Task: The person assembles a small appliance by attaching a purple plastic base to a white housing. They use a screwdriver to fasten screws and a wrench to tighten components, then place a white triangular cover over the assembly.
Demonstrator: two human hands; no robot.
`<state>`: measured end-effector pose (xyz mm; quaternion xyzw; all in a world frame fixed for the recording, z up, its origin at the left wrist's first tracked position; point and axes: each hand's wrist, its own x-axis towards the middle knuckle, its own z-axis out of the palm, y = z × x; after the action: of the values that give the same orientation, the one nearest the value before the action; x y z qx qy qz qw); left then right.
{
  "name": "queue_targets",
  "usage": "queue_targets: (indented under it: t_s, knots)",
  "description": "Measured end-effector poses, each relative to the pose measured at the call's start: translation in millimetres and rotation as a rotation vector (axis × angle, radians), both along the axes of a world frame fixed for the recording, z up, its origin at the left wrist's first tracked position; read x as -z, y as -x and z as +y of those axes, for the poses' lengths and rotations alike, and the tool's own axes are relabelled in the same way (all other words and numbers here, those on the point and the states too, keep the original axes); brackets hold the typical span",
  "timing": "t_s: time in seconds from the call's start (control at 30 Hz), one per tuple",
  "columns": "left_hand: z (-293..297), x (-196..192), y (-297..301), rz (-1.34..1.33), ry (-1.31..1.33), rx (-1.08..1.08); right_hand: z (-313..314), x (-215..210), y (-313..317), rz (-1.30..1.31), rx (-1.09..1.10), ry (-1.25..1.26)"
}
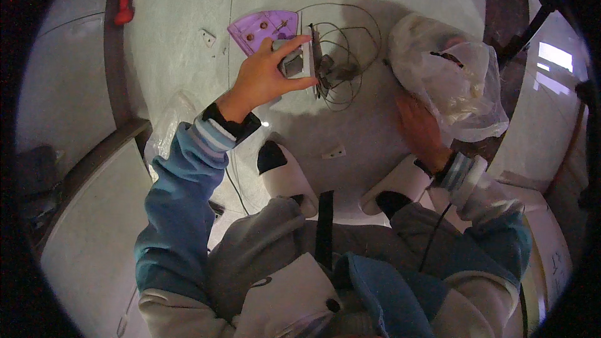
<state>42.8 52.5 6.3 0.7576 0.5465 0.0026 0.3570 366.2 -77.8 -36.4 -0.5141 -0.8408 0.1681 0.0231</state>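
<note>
My left hand [266,75] grips a white rectangular plate [308,66] seen nearly edge-on, thumb at one end and fingers at the other. A grey boxy part sits on the plate's palm side. Just behind it lies a purple fan-shaped tray [251,30] with a few small round pieces in it. Loops of thin cable [370,30] with dark connectors spread on the floor to its right. My right hand [418,126] rests against the lower left side of a clear plastic bag [426,66], fingers stretched out; the bag's contents are hard to make out.
On the tiled floor lie a small white plate with holes [334,152] near my shoes [288,172] and another small white piece [207,38] left of the tray. A red dumbbell [124,0] is at the far left. Crumpled clear plastic [175,119] lies beside my left forearm.
</note>
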Motion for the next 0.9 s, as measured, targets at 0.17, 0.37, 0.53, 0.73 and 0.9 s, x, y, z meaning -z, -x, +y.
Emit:
queue_targets:
  t_s: [0.17, 0.37, 0.53, 0.73, 0.9]
  knots:
    - [1.4, 5.9, 0.2, -0.077, -0.074, 0.012, -35.6, 32.5, -21.1, -0.402, 0.105, 0.088]
    - [3.9, 11.1, 14.5, -0.129, -0.049, 0.052, -40.6, 51.2, -43.9, -0.175, 0.258, 0.087]
    - [10.3, 15.8, 20.0, -0.156, -0.069, 0.116, -29.5, 1.6, -14.1, 0.317, 0.476, 0.421]
    - [14.5, 7.2, 20.5, -0.103, 0.074, 0.117, 0.3, -36.5, -1.9, 0.299, 0.444, 0.212]
    - [12.0, 7.7, 18.7, -0.122, -0.018, 0.151, 6.0, -98.2, -28.3, -0.09, 0.153, 0.366]
